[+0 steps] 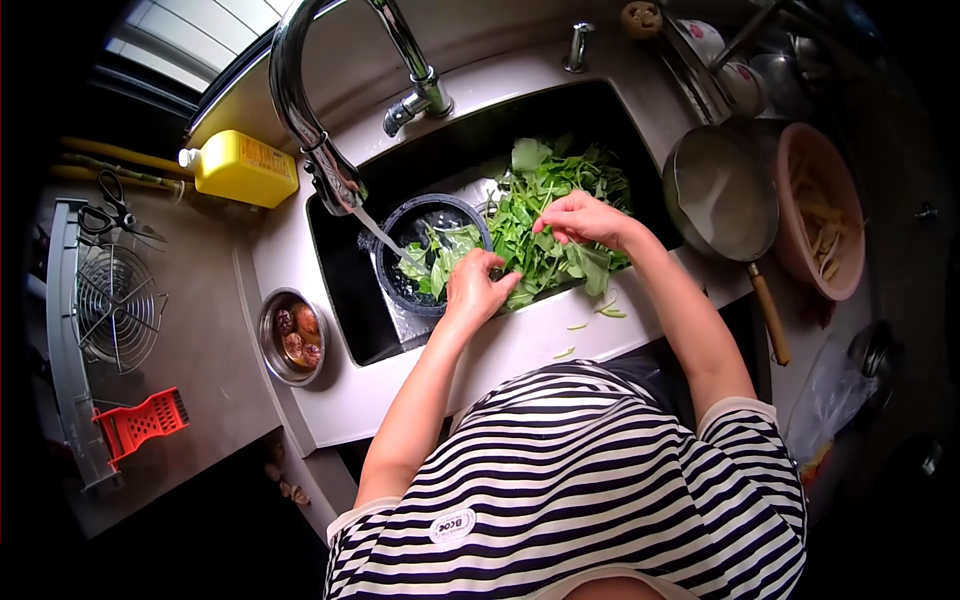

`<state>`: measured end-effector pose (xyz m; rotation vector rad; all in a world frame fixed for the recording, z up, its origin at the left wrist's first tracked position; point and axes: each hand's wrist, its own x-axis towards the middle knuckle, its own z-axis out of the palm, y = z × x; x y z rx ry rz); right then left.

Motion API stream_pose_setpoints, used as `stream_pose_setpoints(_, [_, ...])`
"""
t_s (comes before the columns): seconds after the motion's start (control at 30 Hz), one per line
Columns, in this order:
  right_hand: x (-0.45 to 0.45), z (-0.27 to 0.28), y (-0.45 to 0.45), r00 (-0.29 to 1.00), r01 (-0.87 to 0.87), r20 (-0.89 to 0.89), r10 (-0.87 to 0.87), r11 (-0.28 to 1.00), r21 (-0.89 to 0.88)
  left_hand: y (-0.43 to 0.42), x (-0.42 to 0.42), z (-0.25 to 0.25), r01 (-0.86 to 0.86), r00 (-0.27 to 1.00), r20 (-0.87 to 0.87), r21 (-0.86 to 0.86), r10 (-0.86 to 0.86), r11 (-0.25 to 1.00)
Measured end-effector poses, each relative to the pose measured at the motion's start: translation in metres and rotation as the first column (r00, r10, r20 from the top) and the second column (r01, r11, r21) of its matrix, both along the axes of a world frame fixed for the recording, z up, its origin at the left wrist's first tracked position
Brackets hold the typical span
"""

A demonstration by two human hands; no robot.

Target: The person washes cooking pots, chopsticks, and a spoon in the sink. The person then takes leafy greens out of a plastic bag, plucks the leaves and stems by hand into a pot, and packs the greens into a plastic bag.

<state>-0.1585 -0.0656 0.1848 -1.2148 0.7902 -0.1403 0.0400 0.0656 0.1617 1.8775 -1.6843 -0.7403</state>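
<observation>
Faucet (322, 160) running into bowl (392, 222) | greens (597, 183) heaped alongside | left hand (474, 289) loosely open, right hand (588, 218) pinched narrow

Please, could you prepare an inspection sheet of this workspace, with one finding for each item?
Surface: pale counter around a dark sink; green scraps at the front.
Job's things: leafy greens heaped in the sink, some in a dark basin; tap running.
Clutter: scissors, wire rack, red grater, yellow bottle, all left of the sink.
Hands: left hand at the basin's edge, right hand over the heap; right grip unclear.
Cables: nothing seen.
Surroundings: pan and pink tub at right.
</observation>
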Motion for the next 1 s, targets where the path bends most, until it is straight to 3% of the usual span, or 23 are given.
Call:
stream_pose_setpoints(0.03, [0.002,0.005,0.004,0.999,-0.045,-0.012,0.045,0.999,-0.003,-0.006,-0.004,0.011,-0.08,0.997,0.008,-0.197,0.083,0.977])
stream_pose_setpoints(0.13, [0.009,0.017,0.019,0.984,-0.174,-0.052,0.173,0.985,-0.019,-0.022,-0.008,0.048,0.007,0.994,0.101,-0.472,0.046,0.881])
stream_pose_setpoints(0.23, [0.014,0.015,0.027,0.966,-0.257,-0.009,0.257,0.963,-0.087,-0.025,0.0,0.042,0.24,0.966,0.192,-0.402,-0.174,0.884])
stream_pose_setpoints(0.37, [0.02,0.015,0.034,0.984,-0.18,-0.066,0.168,0.939,-0.292,-0.02,0.003,0.036,0.146,0.987,0.114,-0.332,-0.114,0.932])
stream_pose_setpoints(0.43, [0.026,0.014,0.041,0.99,-0.141,-0.066,0.124,0.851,-0.506,-0.018,0.001,0.031,0.132,0.99,0.09,-0.336,-0.108,0.933])
stream_pose_setpoints(0.5, [0.035,0.012,0.048,0.991,-0.115,-0.12,0.05,0.775,-0.621,-0.016,-0.003,0.028,-0.012,0.99,-0.139,-0.282,-0.028,0.959])
stream_pose_setpoints(0.57, [0.045,0.006,0.057,0.986,0.123,0.009,-0.169,0.679,-0.723,-0.013,-0.009,0.033,-0.067,0.981,-0.193,-0.274,0.013,0.96])
stream_pose_setpoints(0.63, [0.054,0.003,0.056,0.935,0.301,0.083,-0.346,0.644,-0.704,-0.012,-0.014,0.043,-0.102,0.974,-0.224,-0.262,0.042,0.96])
stream_pose_setpoints(0.73, [0.057,0.009,0.056,0.892,0.41,0.159,-0.424,0.606,-0.682,-0.019,-0.015,0.053,-0.107,0.968,-0.248,-0.258,0.041,0.96])
stream_pose_setpoints(0.83, [0.06,0.004,0.053,0.824,0.536,0.278,-0.494,0.523,-0.662,-0.025,-0.016,0.06,0.006,0.992,-0.112,-0.376,-0.052,0.926])
stream_pose_setpoints(0.87, [0.059,-0.008,0.042,0.762,0.619,0.325,-0.56,0.482,-0.62,-0.021,-0.024,0.062,0.057,0.981,-0.154,-0.339,-0.115,0.939])
stream_pose_setpoints(0.93, [0.045,-0.022,0.012,0.697,0.673,0.184,-0.693,0.544,-0.501,-0.008,-0.044,0.06,0.186,0.97,-0.092,-0.321,-0.226,0.929])
stream_pose_setpoints(0.97, [0.04,-0.028,0.002,0.652,0.734,0.284,-0.703,0.492,-0.468,-0.002,-0.051,0.059,0.234,0.959,-0.083,-0.299,-0.269,0.925])
stream_pose_setpoints(1.0, [0.033,-0.018,-0.005,0.703,0.699,0.274,-0.656,0.568,-0.434,0.003,-0.052,0.056,0.261,0.953,-0.092,-0.233,-0.289,0.937])
